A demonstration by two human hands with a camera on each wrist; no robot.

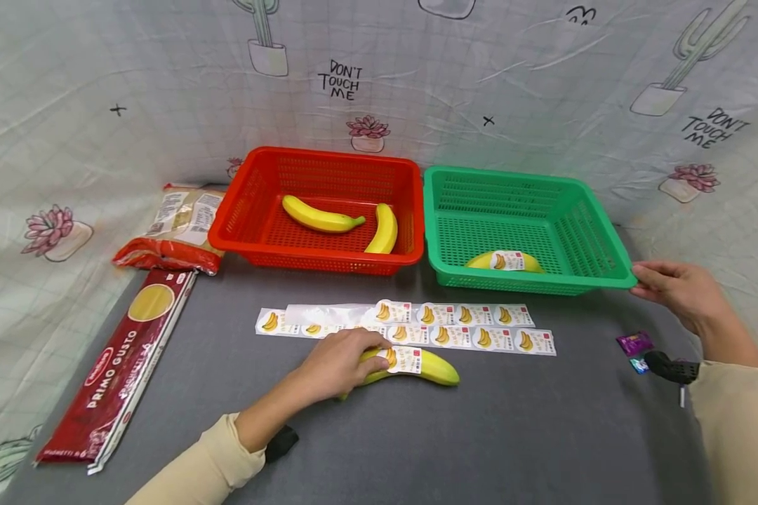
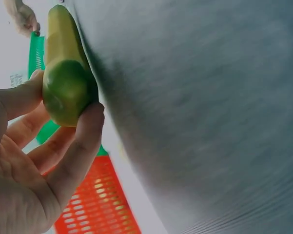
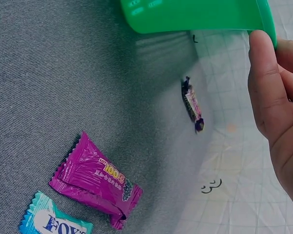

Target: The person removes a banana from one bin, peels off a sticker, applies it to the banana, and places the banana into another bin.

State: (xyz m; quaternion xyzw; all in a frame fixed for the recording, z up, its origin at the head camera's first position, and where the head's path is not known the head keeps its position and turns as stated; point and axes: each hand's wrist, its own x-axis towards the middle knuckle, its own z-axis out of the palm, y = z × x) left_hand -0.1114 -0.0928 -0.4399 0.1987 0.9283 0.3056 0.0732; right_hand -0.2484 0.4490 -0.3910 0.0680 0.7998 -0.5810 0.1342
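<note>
In the head view my left hand [image 1: 344, 361] holds a yellow-green banana [image 1: 439, 368] near its stem end, over the dark table. A white label with a banana picture [image 1: 404, 360] is on its upper side. The left wrist view shows thumb and fingers around one end of the banana [image 2: 68, 92]. At the far right, my right hand [image 1: 669, 287] pinches the front right corner of the green basket [image 1: 512, 284], thumb at the rim. Inside that basket lies a banana [image 1: 533, 264] bearing a similar label.
Left of the green basket stands a red basket [image 1: 316, 259] with two unlabelled bananas. Strips of banana labels [image 1: 474, 337] lie before the baskets. A spaghetti pack [image 1: 116, 372] and another food bag [image 1: 180, 224] are at left. Small wrapped candies [image 1: 634, 344] lie by the right wrist.
</note>
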